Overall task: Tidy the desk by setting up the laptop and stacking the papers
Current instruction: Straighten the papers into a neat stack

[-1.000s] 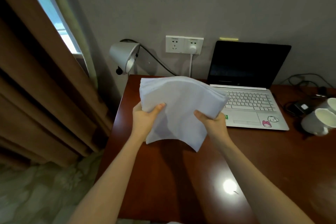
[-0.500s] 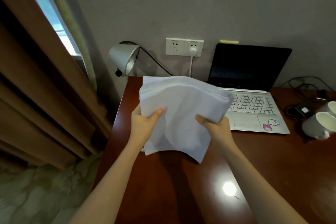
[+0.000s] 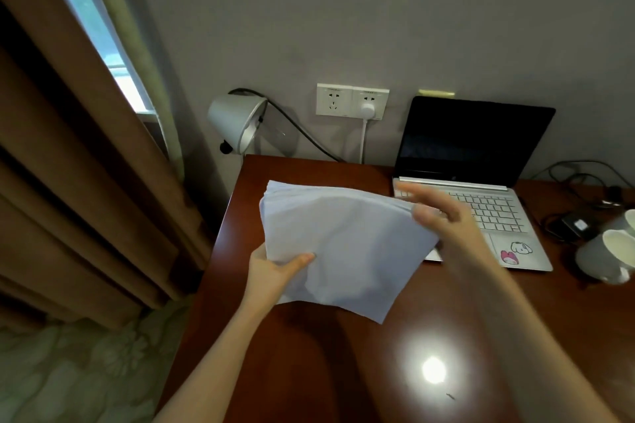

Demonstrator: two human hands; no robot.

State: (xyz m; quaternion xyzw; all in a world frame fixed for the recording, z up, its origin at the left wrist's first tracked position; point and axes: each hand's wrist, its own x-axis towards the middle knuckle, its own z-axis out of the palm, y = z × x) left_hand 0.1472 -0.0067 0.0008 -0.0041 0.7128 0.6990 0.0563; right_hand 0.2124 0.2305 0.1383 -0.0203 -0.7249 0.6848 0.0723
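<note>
A stack of white papers [image 3: 343, 244] is held up, bowed, above the left part of the dark red desk [image 3: 556, 326]. My left hand [image 3: 275, 271] grips its lower left edge, thumb on top. My right hand [image 3: 443, 216] is blurred at the stack's upper right corner, with the thumb in front of the sheets and spread fingers behind them; whether it grips is unclear. The silver laptop [image 3: 474, 141] stands open at the back against the wall, its screen dark, with stickers beside the trackpad. The papers and my right hand hide its left front part.
Two white mugs [image 3: 604, 256] sit at the right edge, beside a black charger with tangled cables [image 3: 574, 225]. A grey lamp [image 3: 237, 122] hangs at the desk's back left corner. A wall socket [image 3: 352, 101] holds a white plug. Brown curtains [image 3: 68, 182] fill the left.
My right hand has left the stack's lower right edge and swung up to its upper right corner. The papers have dropped lower and tilted flatter, held by my left hand.
</note>
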